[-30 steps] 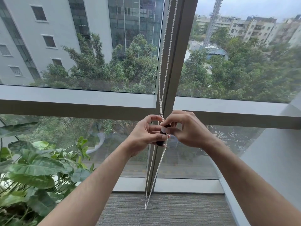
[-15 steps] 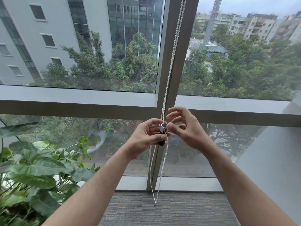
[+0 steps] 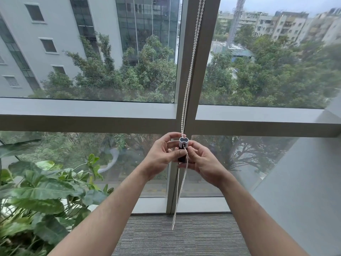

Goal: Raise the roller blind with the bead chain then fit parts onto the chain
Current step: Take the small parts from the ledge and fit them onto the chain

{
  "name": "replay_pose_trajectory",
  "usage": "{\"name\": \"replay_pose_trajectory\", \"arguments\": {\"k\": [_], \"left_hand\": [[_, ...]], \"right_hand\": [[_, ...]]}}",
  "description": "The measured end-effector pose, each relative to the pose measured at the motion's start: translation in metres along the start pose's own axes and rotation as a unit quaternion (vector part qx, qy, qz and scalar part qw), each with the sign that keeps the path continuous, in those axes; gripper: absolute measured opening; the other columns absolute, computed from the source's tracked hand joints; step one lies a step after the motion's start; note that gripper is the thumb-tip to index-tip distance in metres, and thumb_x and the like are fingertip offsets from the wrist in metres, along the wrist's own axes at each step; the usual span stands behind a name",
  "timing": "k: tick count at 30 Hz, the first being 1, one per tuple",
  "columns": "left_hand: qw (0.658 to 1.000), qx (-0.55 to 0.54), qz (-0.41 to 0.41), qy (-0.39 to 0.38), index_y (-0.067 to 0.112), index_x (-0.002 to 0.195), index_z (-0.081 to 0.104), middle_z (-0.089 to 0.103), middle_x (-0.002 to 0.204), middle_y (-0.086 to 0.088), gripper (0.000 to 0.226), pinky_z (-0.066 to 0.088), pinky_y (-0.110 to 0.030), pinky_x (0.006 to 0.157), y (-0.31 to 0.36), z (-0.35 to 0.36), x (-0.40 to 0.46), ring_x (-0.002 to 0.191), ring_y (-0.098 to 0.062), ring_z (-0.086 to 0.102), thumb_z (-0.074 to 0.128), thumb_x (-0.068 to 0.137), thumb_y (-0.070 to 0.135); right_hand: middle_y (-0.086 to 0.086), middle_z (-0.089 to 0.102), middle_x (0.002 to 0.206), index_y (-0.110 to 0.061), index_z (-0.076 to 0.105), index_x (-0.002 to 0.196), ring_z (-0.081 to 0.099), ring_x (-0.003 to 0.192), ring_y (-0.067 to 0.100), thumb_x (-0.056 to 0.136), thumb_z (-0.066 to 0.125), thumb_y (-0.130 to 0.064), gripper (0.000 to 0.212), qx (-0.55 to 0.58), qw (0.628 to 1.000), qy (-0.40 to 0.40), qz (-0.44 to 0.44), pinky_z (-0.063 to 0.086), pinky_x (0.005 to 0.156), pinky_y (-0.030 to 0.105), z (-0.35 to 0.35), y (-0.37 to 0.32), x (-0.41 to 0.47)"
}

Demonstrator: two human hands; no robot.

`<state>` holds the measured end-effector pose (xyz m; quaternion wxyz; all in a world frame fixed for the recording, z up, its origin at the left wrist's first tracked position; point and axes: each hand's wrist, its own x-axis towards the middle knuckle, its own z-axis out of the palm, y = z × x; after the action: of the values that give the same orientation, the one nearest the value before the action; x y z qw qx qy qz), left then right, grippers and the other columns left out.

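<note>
A white bead chain [image 3: 191,71] hangs twisted down the window's central upright and drops as a loop to just above the carpet. At chest height a small chain part [image 3: 183,148], white on top and dark below, sits on the chain. My left hand [image 3: 162,156] grips the part from the left with thumb and fingers around it. My right hand [image 3: 201,161] closes on it from the right, fingertips touching the dark lower half. The roller blind itself is out of view above.
A leafy potted plant [image 3: 36,191] fills the lower left. The grey window frame [image 3: 88,115] crosses behind my hands, with a grey wall [image 3: 304,191] slanting in on the right and carpet [image 3: 184,237] below.
My right hand, which had opened its fingers half a second ago, has closed onto the part again. The part's white top now shows clearly above my fingers.
</note>
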<state>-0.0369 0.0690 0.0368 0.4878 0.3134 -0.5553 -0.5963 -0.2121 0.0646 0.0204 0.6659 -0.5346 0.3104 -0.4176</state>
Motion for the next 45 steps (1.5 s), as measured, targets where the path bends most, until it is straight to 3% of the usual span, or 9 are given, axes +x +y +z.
{"name": "replay_pose_trajectory", "arguments": {"k": [5, 9, 12, 16, 19, 22, 27, 37, 45], "left_hand": [[1.0, 0.01, 0.002, -0.007, 0.006, 0.129, 0.052, 0.074, 0.104, -0.002, 0.044, 0.054, -0.027, 0.079, 0.0, -0.005, -0.008, 0.089, -0.015, 0.069, 0.063, 0.088, -0.006], [0.998, 0.065, 0.012, -0.002, 0.008, 0.125, 0.057, 0.07, 0.112, -0.006, 0.041, 0.044, -0.039, 0.088, -0.004, -0.01, -0.013, 0.088, -0.01, 0.064, 0.067, 0.087, -0.003], [0.998, 0.059, 0.015, 0.005, 0.011, 0.113, 0.065, 0.072, 0.109, -0.004, 0.028, 0.05, -0.028, 0.084, -0.005, -0.016, -0.019, 0.093, -0.01, 0.067, 0.066, 0.087, 0.001], [0.996, 0.083, 0.004, 0.022, 0.012, 0.098, 0.071, 0.075, 0.096, -0.008, 0.009, 0.05, -0.017, 0.069, -0.01, -0.023, -0.024, 0.081, -0.009, 0.066, 0.067, 0.091, 0.012], [0.994, 0.099, 0.003, 0.037, 0.006, 0.095, 0.071, 0.073, 0.093, -0.017, 0.011, 0.049, -0.017, 0.066, -0.017, -0.026, -0.027, 0.076, -0.009, 0.064, 0.068, 0.09, 0.015], [0.994, 0.093, 0.005, 0.051, 0.013, 0.088, 0.072, 0.075, 0.089, -0.013, 0.005, 0.052, -0.022, 0.068, -0.021, -0.026, -0.032, 0.076, -0.012, 0.067, 0.068, 0.09, 0.012], [0.994, 0.095, 0.006, 0.049, 0.018, 0.086, 0.071, 0.074, 0.087, -0.016, 0.01, 0.058, -0.029, 0.069, -0.024, -0.033, -0.043, 0.079, -0.021, 0.069, 0.07, 0.088, 0.009], [0.982, 0.189, -0.006, 0.023, 0.009, 0.091, 0.068, 0.073, 0.081, -0.016, 0.008, 0.056, -0.038, 0.074, -0.043, -0.048, -0.06, 0.073, -0.016, 0.067, 0.074, 0.085, 0.008], [0.974, 0.217, -0.055, 0.032, 0.008, 0.09, 0.068, 0.069, 0.08, 0.0, 0.009, 0.055, -0.038, 0.077, -0.074, -0.044, -0.076, 0.077, -0.017, 0.066, 0.074, 0.084, 0.005]], "right_hand": [[0.014, 0.07, 0.109, -0.01, 0.056, 0.132, 0.07, 0.089, 0.028, 0.096, 0.056, -0.025, 0.039, 0.031, 0.999, -0.027, 0.003, 0.059, 0.076, 0.036, 0.006, 0.004, -0.004], [0.014, 0.063, 0.094, -0.013, 0.061, 0.128, 0.062, 0.078, 0.021, 0.089, 0.064, -0.023, 0.04, -0.002, 0.999, 0.035, -0.012, 0.054, 0.075, 0.035, 0.01, 0.012, -0.004], [0.009, 0.068, 0.092, -0.013, 0.065, 0.122, 0.062, 0.079, 0.018, 0.085, 0.068, -0.02, 0.038, -0.044, 0.996, 0.07, -0.017, 0.055, 0.079, 0.035, 0.011, 0.018, -0.007], [0.002, 0.073, 0.085, -0.01, 0.068, 0.11, 0.063, 0.071, 0.02, 0.082, 0.07, -0.018, 0.029, -0.043, 0.996, 0.073, -0.012, 0.057, 0.074, 0.035, 0.018, 0.028, -0.014], [0.012, 0.072, 0.092, -0.006, 0.068, 0.111, 0.063, 0.071, 0.022, 0.081, 0.07, -0.015, 0.031, -0.042, 0.994, 0.097, -0.009, 0.057, 0.073, 0.035, 0.025, 0.036, -0.018], [0.021, 0.067, 0.095, 0.002, 0.066, 0.117, 0.061, 0.076, 0.025, 0.087, 0.068, -0.005, 0.031, -0.066, 0.99, 0.122, -0.004, 0.057, 0.074, 0.033, 0.029, 0.044, -0.023], [0.011, 0.068, 0.083, -0.002, 0.071, 0.106, 0.06, 0.068, 0.02, 0.086, 0.07, 0.001, 0.02, -0.109, 0.984, 0.139, 0.016, 0.055, 0.072, 0.028, 0.04, 0.063, -0.033], [0.017, 0.068, 0.095, -0.004, 0.069, 0.105, 0.06, 0.075, 0.022, 0.087, 0.07, 0.0, 0.018, -0.126, 0.972, 0.179, 0.08, 0.055, 0.075, 0.035, 0.052, 0.126, -0.057], [0.015, 0.07, 0.096, -0.011, 0.07, 0.103, 0.06, 0.073, 0.017, 0.087, 0.069, 0.004, 0.022, -0.173, 0.959, 0.186, 0.126, 0.055, 0.071, 0.031, 0.047, 0.168, -0.069]]}}
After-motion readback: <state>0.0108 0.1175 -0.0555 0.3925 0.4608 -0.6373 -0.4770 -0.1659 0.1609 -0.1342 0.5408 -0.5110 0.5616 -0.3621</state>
